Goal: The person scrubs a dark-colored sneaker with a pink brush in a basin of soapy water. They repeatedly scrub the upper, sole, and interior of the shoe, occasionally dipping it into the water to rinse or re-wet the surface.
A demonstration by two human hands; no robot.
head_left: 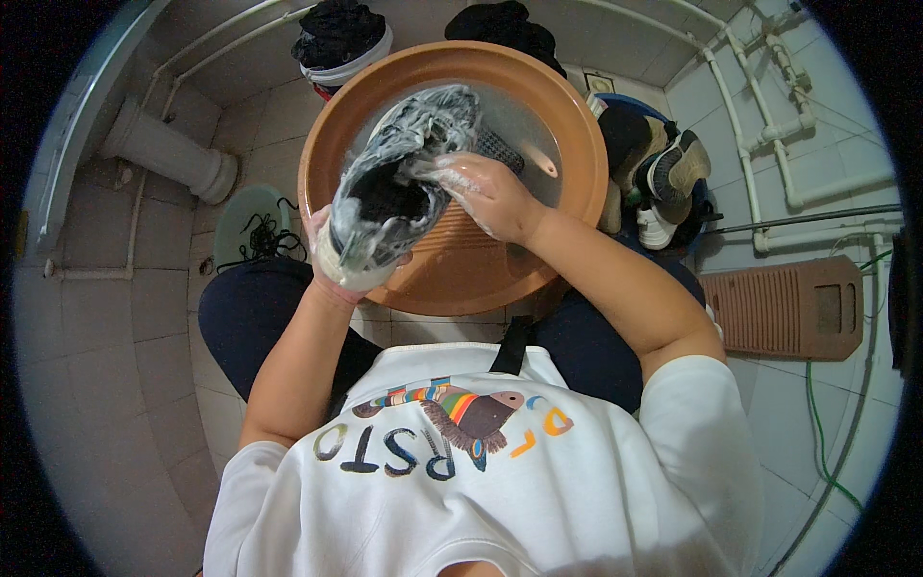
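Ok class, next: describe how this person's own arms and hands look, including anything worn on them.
Short white sleeves leave both forearms bare. The left hand and right hand wear no gloves; white suds cling to the right. Neither wrist shows a watch or bracelet.

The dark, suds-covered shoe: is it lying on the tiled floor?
No, the left hand holds the dark, suds-covered shoe over the round orange-brown plastic basin.

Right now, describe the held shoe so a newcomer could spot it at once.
Find the big orange basin. Over it, the left hand holds the shoe while the right hand touches its side. Unlike the shoes right of the basin, it's smeared with white suds.
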